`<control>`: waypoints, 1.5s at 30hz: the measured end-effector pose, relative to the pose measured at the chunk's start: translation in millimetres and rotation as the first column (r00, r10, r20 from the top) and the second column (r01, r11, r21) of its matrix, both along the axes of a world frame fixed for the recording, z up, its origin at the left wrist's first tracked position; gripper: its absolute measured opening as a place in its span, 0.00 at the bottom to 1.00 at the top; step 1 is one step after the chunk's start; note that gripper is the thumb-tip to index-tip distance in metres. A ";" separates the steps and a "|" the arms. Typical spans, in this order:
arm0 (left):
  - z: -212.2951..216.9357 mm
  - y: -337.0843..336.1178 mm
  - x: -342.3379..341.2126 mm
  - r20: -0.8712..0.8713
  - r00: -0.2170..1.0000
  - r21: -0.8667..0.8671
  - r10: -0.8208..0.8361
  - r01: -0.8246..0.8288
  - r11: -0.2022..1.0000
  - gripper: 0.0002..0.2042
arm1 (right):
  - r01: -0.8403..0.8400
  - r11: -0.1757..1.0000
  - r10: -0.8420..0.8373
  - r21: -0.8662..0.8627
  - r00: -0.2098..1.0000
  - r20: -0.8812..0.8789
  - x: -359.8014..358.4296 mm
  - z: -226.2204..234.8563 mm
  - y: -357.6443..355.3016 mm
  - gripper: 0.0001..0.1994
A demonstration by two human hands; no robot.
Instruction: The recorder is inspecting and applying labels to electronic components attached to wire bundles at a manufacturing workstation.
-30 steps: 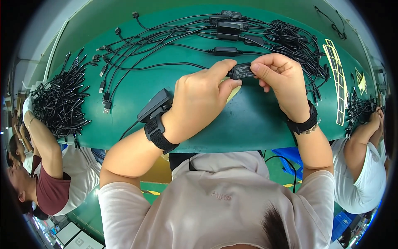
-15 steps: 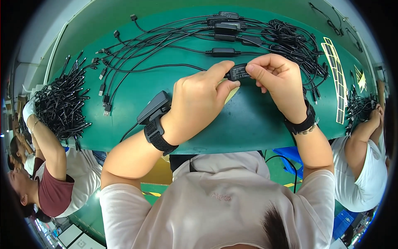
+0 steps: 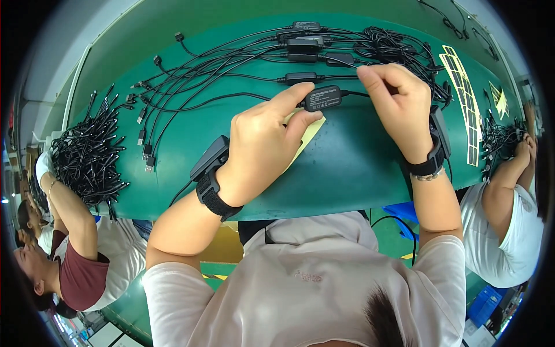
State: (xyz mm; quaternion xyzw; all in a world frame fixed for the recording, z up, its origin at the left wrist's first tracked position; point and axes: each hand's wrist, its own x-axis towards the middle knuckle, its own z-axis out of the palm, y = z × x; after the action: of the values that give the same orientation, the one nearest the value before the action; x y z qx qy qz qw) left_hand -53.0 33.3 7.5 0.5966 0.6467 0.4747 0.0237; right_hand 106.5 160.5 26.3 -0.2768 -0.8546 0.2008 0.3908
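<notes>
My left hand [image 3: 267, 128] pinches the left end of a flat black box [image 3: 325, 98] set in the middle of a USB cable. White print covers the box's upper face. Under the same hand, a strip of pale yellow backing paper [image 3: 308, 137] sticks out. To the right of the box is my right hand [image 3: 399, 98], its thumb and forefinger pressed together and the other fingers curled. Whether anything is between those fingertips is hidden. The box's cable runs behind this hand.
Similar USB cables with black boxes [image 3: 302, 58] lie across the green table [image 3: 347, 173], their coils [image 3: 399, 49] at right. A heap of black cables [image 3: 87, 153] lies left, beside a co-worker [image 3: 81, 260]. Label sheets [image 3: 462, 104] lie right, near another person's arm [image 3: 509, 179].
My right hand has left the box and moved right and slightly up. The box, still in my left hand, has shifted slightly left and its printed face shows more fully.
</notes>
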 end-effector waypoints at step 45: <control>3.2 12.7 -32.3 0.127 0.976 -0.291 0.175 -0.132 0.947 0.14 | -0.203 0.937 0.278 -0.286 0.926 0.254 21.4 6.1 45.7 0.07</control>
State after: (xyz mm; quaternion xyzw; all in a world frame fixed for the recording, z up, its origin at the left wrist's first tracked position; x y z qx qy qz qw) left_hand -85.3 46.0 10.7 0.4971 0.7485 0.4222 0.1199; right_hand 127.8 206.2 32.4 -0.2434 -0.8973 0.3126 0.1945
